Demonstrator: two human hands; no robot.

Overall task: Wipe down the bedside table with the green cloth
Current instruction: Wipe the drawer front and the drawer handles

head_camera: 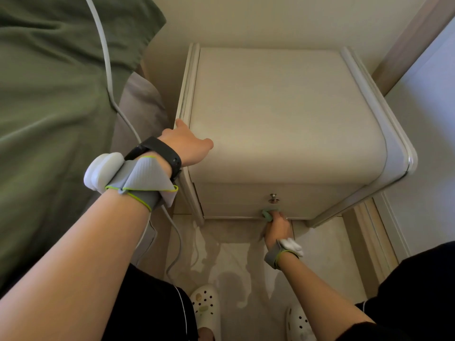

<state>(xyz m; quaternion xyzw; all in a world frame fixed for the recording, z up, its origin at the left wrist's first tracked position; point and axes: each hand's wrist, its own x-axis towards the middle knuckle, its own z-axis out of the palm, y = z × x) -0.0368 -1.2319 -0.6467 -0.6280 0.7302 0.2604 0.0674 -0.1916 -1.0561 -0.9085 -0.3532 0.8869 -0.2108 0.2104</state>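
Shoes: two white perforated clogs (pixel 205 306) on the floor at the lower edge, one under each arm; small charms sit in the holes, no writing legible.
Wrist gear: two grey bands with lime edging, one per wrist; the left one (pixel 145 182) also carries a white pod, and a black watch strap (pixel 164 150) sits just beyond it.
Right hand: the right hand (pixel 277 228) is low at the front of the table, fingers curled tight around the green cloth.
Green cloth: one green cloth (pixel 268 214), bunched into a small wad, pressed against the lower edge of the drawer front just below the knob; its long axis cannot be told from here.
Knob: one metal knob (pixel 273 198) on the drawer front.
Left hand: the left hand (pixel 188 145) rests on the near left corner of the table top, fingers spread and holding nothing.
Table: one cream bedside table (pixel 283 114), its top bare, no labels visible.
Cable: one white cable (pixel 108 70) runs down over the green bedding (pixel 49 94) at left.
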